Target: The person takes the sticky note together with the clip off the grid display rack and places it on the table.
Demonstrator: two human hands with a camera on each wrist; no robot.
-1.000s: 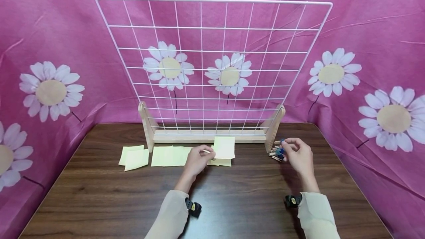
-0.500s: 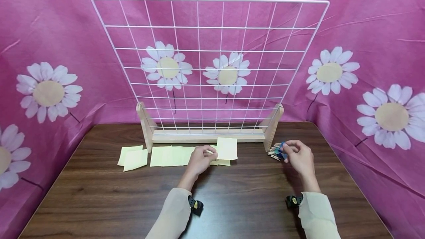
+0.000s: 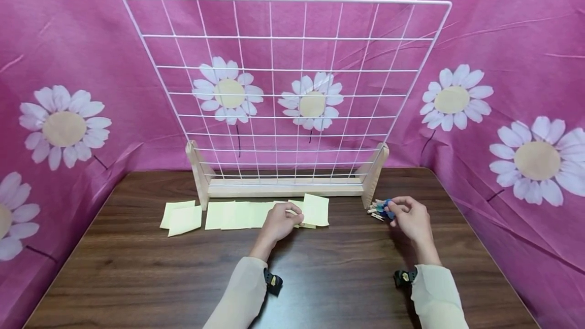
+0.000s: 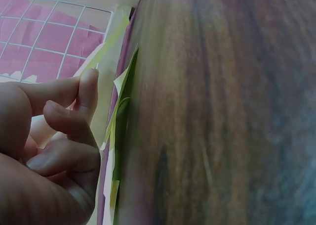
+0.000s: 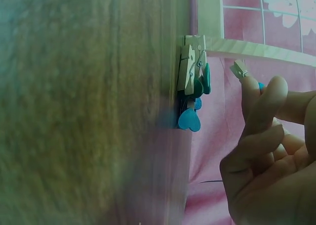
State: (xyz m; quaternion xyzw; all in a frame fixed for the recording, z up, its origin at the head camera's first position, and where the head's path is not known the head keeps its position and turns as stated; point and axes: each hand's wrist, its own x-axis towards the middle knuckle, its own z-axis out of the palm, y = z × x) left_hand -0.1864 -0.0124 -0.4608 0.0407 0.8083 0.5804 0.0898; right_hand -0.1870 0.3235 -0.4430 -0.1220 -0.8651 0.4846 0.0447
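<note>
My left hand [image 3: 282, 222] pinches a pale yellow sticky note [image 3: 316, 209] at its left edge, over a row of overlapping notes. In the left wrist view the held note [image 4: 105, 46] runs away from the thumb and forefinger, above other notes [image 4: 121, 106] on the table. At the right my right hand [image 3: 413, 220] pinches a small wooden clothespin [image 5: 239, 69], a bit of blue showing between the fingertips. Close beside it lies a small pile of clothespins [image 5: 186, 69] with green and blue hearts, near the foot of the stand.
A white wire grid [image 3: 288, 70] stands at the back in a wooden base [image 3: 283, 188]. The row of notes [image 3: 228, 215] lies before it, with two more notes [image 3: 185, 221] to the left. Dark wood table [image 3: 338, 268]; pink flowered cloth [image 3: 516, 24] hangs behind and at the sides.
My left hand has moved a little to the right, and the sticky note in it has come lower. The right hand, with its clothespin, has sunk slightly beside the pile.
</note>
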